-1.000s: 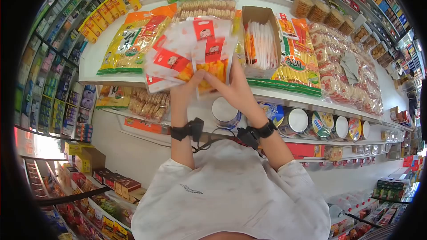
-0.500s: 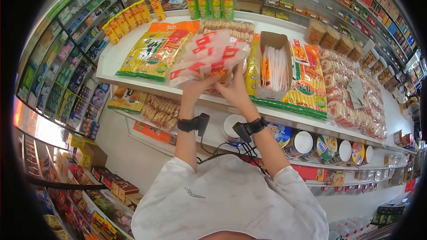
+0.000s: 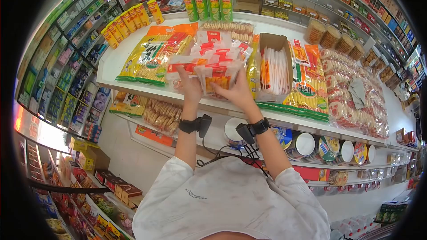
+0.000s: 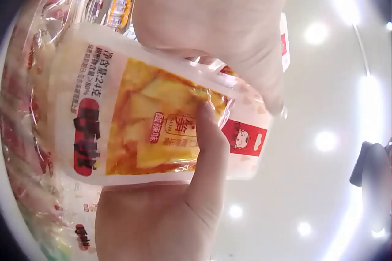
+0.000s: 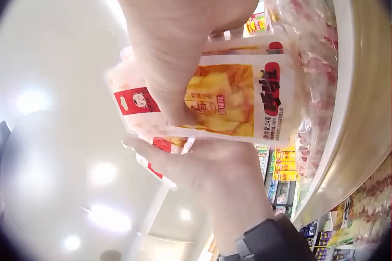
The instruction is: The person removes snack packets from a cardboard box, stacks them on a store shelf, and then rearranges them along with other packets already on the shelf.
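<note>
Both hands hold a loose bundle of flat snack packets (image 3: 215,55), white with red headers, above the front edge of the white counter. The right hand (image 3: 240,92) pinches the nearest packet (image 5: 233,99), its thumb lying across the orange food picture on the front. At the bundle's left side the left hand (image 3: 191,88) grips more packets, its fingers partly hidden behind them. In the left wrist view the nearest packet (image 4: 153,123) lies between the two hands, with the left hand (image 4: 208,10) at its upper edge.
Right of the bundle, an open cardboard box (image 3: 275,80) holds upright packets. Large yellow snack bags (image 3: 153,55), bagged round crackers (image 3: 353,93) and green canisters (image 3: 213,6) stand or lie on the counter (image 3: 106,69). Round tubs (image 3: 304,144) line the shelf below.
The fanned, blurred packets have come down lower and now lie in overlapping rows. The left hand has shifted left, away from the right. The head view has swung slightly.
</note>
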`<state>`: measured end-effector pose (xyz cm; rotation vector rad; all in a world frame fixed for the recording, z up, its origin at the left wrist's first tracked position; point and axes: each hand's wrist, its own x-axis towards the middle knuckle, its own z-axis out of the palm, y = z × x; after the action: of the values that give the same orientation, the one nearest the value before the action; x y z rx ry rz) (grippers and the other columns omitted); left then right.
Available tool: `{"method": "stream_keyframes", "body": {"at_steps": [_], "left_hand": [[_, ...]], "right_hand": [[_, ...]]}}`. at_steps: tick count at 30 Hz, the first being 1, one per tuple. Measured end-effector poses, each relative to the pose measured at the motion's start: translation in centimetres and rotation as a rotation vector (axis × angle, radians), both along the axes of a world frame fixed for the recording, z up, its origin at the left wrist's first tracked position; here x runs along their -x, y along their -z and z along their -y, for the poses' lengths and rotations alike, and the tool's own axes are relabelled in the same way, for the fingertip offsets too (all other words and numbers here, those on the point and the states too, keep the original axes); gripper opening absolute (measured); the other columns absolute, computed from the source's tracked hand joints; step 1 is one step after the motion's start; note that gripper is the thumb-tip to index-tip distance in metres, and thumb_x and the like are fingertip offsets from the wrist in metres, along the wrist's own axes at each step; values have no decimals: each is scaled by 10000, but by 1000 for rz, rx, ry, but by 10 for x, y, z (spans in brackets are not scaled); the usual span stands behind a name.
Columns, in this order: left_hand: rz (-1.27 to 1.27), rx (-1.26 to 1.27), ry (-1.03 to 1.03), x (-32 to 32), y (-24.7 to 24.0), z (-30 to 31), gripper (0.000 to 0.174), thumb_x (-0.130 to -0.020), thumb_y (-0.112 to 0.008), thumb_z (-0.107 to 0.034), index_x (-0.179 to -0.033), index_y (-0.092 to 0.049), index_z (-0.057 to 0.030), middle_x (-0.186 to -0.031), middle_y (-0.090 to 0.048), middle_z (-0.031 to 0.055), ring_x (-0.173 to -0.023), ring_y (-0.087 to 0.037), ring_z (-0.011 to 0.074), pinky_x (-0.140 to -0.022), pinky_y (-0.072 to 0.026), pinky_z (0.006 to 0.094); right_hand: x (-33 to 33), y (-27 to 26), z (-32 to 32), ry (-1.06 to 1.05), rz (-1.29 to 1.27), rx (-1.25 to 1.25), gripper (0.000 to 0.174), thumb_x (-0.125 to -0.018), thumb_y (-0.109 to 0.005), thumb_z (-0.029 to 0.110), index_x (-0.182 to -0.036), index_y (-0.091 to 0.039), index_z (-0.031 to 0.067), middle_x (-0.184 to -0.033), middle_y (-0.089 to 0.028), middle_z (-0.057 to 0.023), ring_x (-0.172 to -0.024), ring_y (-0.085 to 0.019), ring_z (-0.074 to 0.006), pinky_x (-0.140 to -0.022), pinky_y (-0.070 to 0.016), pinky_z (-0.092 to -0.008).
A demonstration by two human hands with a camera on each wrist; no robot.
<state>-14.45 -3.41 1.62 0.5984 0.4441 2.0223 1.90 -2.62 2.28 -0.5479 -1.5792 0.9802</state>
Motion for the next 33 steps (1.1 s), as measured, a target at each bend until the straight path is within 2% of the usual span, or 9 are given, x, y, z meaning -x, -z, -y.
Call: {"method": "stream_keyframes", "body": {"at_steps": [5,9,14,18,24,27,29,31,33], "left_hand": [[-424,351,-203,14,-18,3,568,-1087,-607,-498,-1441,-560,-57,-1352,-653,93,-1147,-659,150,-918,-550,315],[-428,81,-239,11,-26,-2,368,-1121,-592,-390,-1183,-677,-37,-1027,-671,-10,-816,-594,40,-682,-481,244],[-508,-86,-242,23,-33,-2,345,-1123,-599,-267,-1311,-651,17,-1182,-709,81,-1022,-659,126,-833,-545,291],[-362,-203,-163,12,-54,14,409,-1119,-580,-251,-1420,-567,25,-1409,-644,160,-1232,-651,227,-1068,-510,406],[-282,-82,-343,21,-44,19,328,-1104,-589,-207,-1314,-645,37,-1314,-688,144,-1245,-640,206,-1059,-507,376],[-795,-198,-429,11,-57,30,424,-1146,-482,-287,-1346,-621,60,-1392,-629,144,-1273,-603,209,-1073,-495,389],[-673,-103,-488,34,-9,11,511,-1148,-447,-377,-1442,-546,29,-1440,-602,157,-1311,-602,243,-1133,-466,377],[-813,-258,-582,-12,-67,36,629,-1155,-368,-483,-1520,-464,22,-1522,-533,185,-1361,-574,273,-1176,-440,378],[-872,-312,-569,-7,-60,29,729,-1135,-333,-572,-1568,-387,13,-1569,-478,209,-1402,-546,301,-1176,-454,395]], "right_hand": [[-7,5,3,-87,5,148,1003,-813,-911,146,-1583,-287,-7,-1471,-539,-168,-1349,-548,-238,-1141,-460,-386],[-5,15,2,-146,-100,214,950,-841,-898,139,-1573,-312,-12,-1446,-557,-149,-1319,-570,-228,-1112,-485,-370],[-4,16,3,-96,-150,194,941,-851,-883,100,-1586,-307,-9,-1447,-558,-142,-1325,-565,-215,-1121,-480,-370],[-6,21,0,-102,-92,127,928,-855,-881,108,-1582,-316,-14,-1449,-557,-138,-1327,-563,-213,-1130,-472,-372],[-6,15,2,-142,-25,149,881,-835,-895,158,-1536,-395,-28,-1432,-590,-161,-1321,-573,-221,-1125,-467,-379],[-10,1,9,-94,156,21,894,-811,-912,209,-1517,-421,-37,-1387,-635,-183,-1281,-614,-229,-1097,-485,-382],[-9,7,7,-75,148,-47,913,-805,-916,231,-1522,-418,-35,-1367,-656,-197,-1263,-641,-252,-1080,-499,-392],[-11,7,6,-70,179,-82,922,-800,-920,241,-1526,-419,-29,-1361,-666,-207,-1258,-658,-275,-1072,-508,-401],[-17,0,8,-77,248,-81,919,-799,-923,239,-1528,-426,-20,-1369,-667,-212,-1266,-664,-298,-1070,-512,-408]]}}
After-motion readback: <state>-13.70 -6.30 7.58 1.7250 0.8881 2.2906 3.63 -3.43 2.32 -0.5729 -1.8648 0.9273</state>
